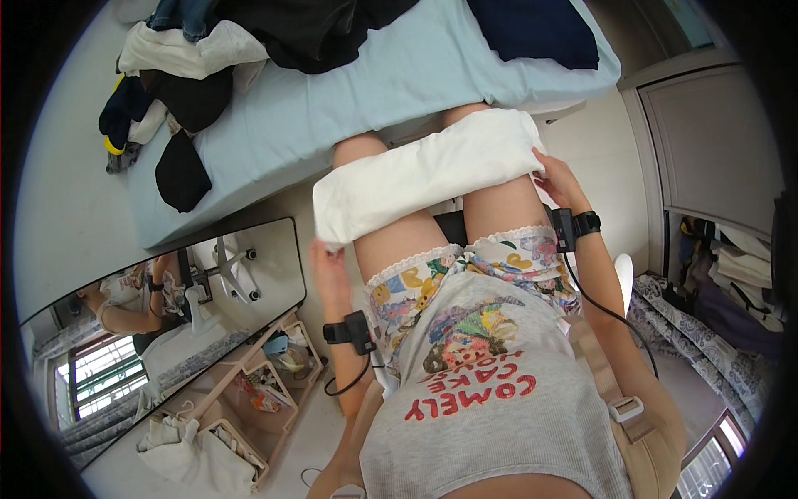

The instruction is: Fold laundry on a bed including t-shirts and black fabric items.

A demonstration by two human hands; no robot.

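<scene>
A folded white cloth, perhaps a garment, lies as a long band across my bare thighs. My left hand is at its left end, with the fingertips pinching the lower corner. At the other end, my right hand has its fingers curled against the edge. Some fingertips of both hands are hidden by the cloth. Each wrist wears a black strap with a small box and a cable.
Ahead stands a bed with a light blue sheet, bearing dark clothes, a black piece and a navy folded garment. On the left are a mirror and a rack. An open wardrobe is on the right.
</scene>
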